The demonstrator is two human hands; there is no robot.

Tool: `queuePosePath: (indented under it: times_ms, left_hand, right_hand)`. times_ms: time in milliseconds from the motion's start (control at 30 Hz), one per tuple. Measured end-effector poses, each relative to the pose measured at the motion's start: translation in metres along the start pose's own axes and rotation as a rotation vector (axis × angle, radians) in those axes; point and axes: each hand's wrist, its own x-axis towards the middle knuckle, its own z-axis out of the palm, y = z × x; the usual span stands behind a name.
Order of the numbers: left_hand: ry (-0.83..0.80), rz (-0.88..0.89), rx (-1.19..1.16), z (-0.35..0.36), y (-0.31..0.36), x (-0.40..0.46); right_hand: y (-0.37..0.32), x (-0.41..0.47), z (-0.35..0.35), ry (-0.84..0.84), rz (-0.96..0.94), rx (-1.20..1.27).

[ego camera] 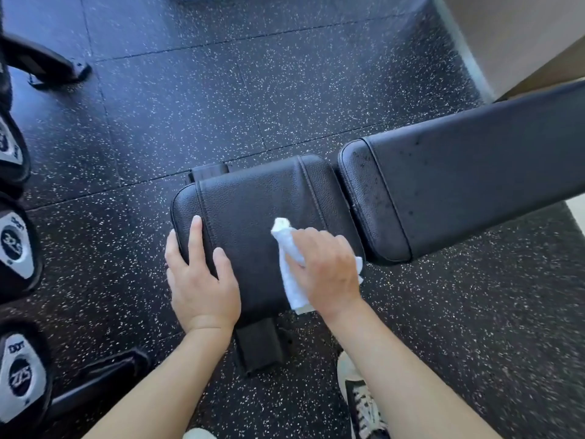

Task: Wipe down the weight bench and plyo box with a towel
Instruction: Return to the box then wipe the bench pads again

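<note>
The black padded weight bench lies across the view, its seat pad (pixel 253 201) in the middle and its long back pad (pixel 468 182) running off to the right. My left hand (pixel 199 277) rests on the seat pad's near left corner, fingers straight, one finger over the left edge. My right hand (pixel 326 270) grips a crumpled white towel (pixel 289 267) and presses it on the seat pad's near right part. One end of the towel pokes out beyond my fingers. No plyo box is in view.
Several dumbbells (pixel 17 245) on a rack line the left edge. A black frame foot (pixel 47 63) stands at the upper left. The bench's black support (pixel 258 346) juts out under the seat. My shoe (pixel 361 400) is on the speckled rubber floor. A beige wall (pixel 519 36) is at the upper right.
</note>
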Motion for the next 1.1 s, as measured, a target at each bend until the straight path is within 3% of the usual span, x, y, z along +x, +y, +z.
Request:
queuePosePath:
  times_ms: [133,300,400,533,733,800,933,1100]
  left_hand:
    - [0.004,-0.009,-0.003,-0.001,0.003,0.000]
    - [-0.009,-0.007,-0.040,-0.002,0.001,0.001]
    - [-0.002,-0.012,-0.092,-0.004,-0.002,0.004]
    - [0.013,0.002,-0.073,-0.004,-0.003,0.001]
    - [-0.056,-0.015,-0.107,-0.011,-0.001,-0.004]
    - [-0.051,0.022,-0.006,-0.020,0.003,-0.003]
    - [0.000,0.287,0.187,-0.013,0.024,0.016]
    - [0.042,0.186,0.338,0.028,0.060,0.018]
  right_hand:
    - [0.050,-0.006,-0.020,0.066,0.117,0.009]
    - [-0.058,-0.006,0.012,0.032,-0.007,0.088]
    - [-0.085,0.000,0.023,0.030,-0.021,0.132]
    - [-0.041,0.003,0.014,-0.025,-0.189,0.124]
    - [0.042,0.051,0.001,-0.026,-0.146,0.137]
    - [0.047,0.071,0.008,-0.033,-0.160,0.147]
    - [0.048,0.123,0.031,-0.078,-0.095,0.151]
    - [0.032,0.165,0.044,-0.199,-0.150,0.210]
